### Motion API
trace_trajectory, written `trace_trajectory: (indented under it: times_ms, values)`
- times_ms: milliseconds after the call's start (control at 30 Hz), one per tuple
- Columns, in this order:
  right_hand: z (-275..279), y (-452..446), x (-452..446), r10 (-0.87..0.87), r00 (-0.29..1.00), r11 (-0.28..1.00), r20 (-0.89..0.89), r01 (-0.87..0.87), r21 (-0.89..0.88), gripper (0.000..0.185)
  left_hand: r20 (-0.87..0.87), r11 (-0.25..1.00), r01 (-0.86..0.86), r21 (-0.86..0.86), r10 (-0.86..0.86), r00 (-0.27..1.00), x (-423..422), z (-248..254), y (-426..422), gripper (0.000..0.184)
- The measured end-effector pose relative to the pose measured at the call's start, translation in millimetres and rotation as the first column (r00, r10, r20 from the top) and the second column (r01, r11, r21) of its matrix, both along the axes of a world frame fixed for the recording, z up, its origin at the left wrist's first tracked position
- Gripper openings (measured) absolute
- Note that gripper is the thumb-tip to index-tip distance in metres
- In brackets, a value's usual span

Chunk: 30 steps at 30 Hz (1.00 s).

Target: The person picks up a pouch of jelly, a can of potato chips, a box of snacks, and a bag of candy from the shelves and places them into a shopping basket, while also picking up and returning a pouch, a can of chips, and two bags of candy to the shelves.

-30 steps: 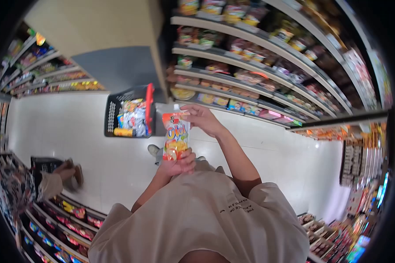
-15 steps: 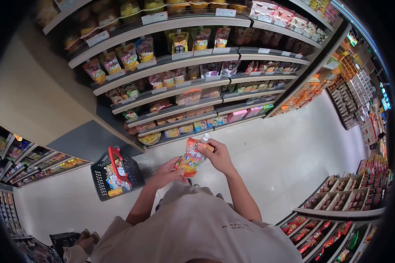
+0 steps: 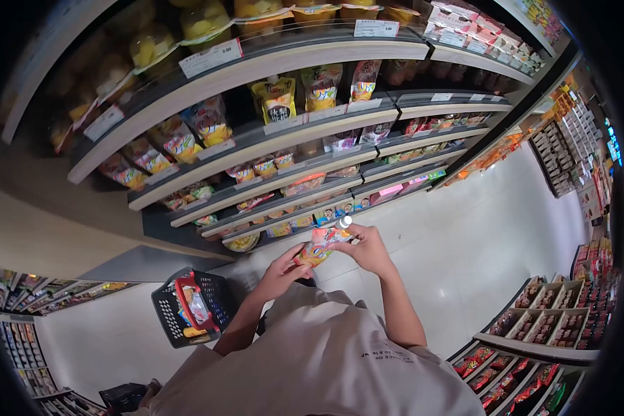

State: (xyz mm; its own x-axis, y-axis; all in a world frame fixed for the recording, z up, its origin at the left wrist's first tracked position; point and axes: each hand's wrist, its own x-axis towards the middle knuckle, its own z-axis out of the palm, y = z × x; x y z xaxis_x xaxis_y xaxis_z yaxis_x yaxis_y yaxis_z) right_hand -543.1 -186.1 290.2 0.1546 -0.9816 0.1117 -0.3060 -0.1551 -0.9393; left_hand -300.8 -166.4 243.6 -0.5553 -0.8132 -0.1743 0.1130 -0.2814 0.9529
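Note:
Between my two hands is a spouted jelly pouch [image 3: 319, 245], orange and white with a white cap. My left hand [image 3: 282, 273] grips its lower end. Around the upper part near the cap, the thumb and fingers of my right hand [image 3: 367, 248] are closed. The pouch is tilted, its cap pointing up and to the right, and its front is seen at a slant. Similar pouches [image 3: 322, 88] stand on the shelf ahead.
A black shopping basket [image 3: 221, 300] with a red handle and several packages inside sits on the floor at left. Tiered shelves [image 3: 270, 137] rise close in front. Low bins of packets [image 3: 506, 378] stand at right. Another dark basket [image 3: 123, 397] shows at lower left.
The shelves have come closer and look larger. The pouch has tipped so its printed front is less visible. Both hands keep hold of it and sit slightly farther right in view.

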Motion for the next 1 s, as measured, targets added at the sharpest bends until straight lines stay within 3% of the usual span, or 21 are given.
trace_trajectory:
  times_ms: [33,100,233,300,533,633,700,800,867,933,1000]
  values:
    - [3.5,-19.6,-5.5,-0.006,1.0,1.0,0.004,0.006,0.005,0.021,0.004,1.0,0.006,0.005,-0.006,1.0,-2.5,4.2,-15.0,0.057]
    - [20.1,-61.3,-18.3,-0.083,0.994,0.978,-0.064,0.069,-0.195,0.015,-0.014,0.993,-0.118,0.006,0.118,0.993,-6.2,12.0,-41.9,0.054]
    - [74.9,-131.8,-48.7,-0.379,0.925,0.798,-0.008,0.323,-0.509,0.034,0.096,0.994,-0.111,-0.024,0.113,0.989,9.1,-16.9,-83.7,0.038]
    - [97.8,-159.2,-65.3,-0.408,0.912,0.735,-0.052,0.294,-0.611,0.038,0.09,0.99,-0.142,-0.02,0.144,0.986,17.3,-19.1,-92.4,0.031]
    - [128.5,-223.5,-43.4,-0.21,0.937,0.77,-0.28,-0.018,-0.638,0.037,0.102,0.976,-0.215,0.015,0.213,0.972,45.4,-30.0,-106.8,0.028]
    - [123.3,-244.0,-41.6,-0.262,0.916,0.758,-0.305,0.0,-0.652,0.026,0.098,0.966,-0.255,-0.05,0.259,0.961,42.8,-31.1,-102.1,0.028]
    - [113.0,-258.8,-51.3,-0.199,0.958,0.819,-0.207,0.046,-0.572,0.022,0.12,0.951,-0.302,-0.07,0.308,0.944,40.1,-25.8,-98.7,0.028]
    - [113.1,-268.2,-62.8,-0.147,0.964,0.869,-0.221,0.019,-0.495,0.023,0.135,0.93,-0.363,-0.051,0.367,0.921,37.2,-21.9,-80.6,0.026]
    - [109.0,-276.0,-69.3,-0.016,0.976,0.892,-0.216,-0.084,-0.445,0.025,0.141,0.914,-0.404,-0.037,0.405,0.904,35.3,-24.7,-67.0,0.026]
    - [110.3,-278.3,-65.7,0.007,0.974,0.887,-0.225,-0.11,-0.448,0.026,0.171,0.906,-0.423,0.003,0.416,0.893,31.4,-27.4,-52.3,0.027]
    - [113.6,-274.7,-55.2,-0.02,0.963,0.755,-0.267,-0.161,-0.636,0.027,0.167,0.893,-0.449,0.0,0.443,0.881,17.6,-28.2,-35.1,0.027]
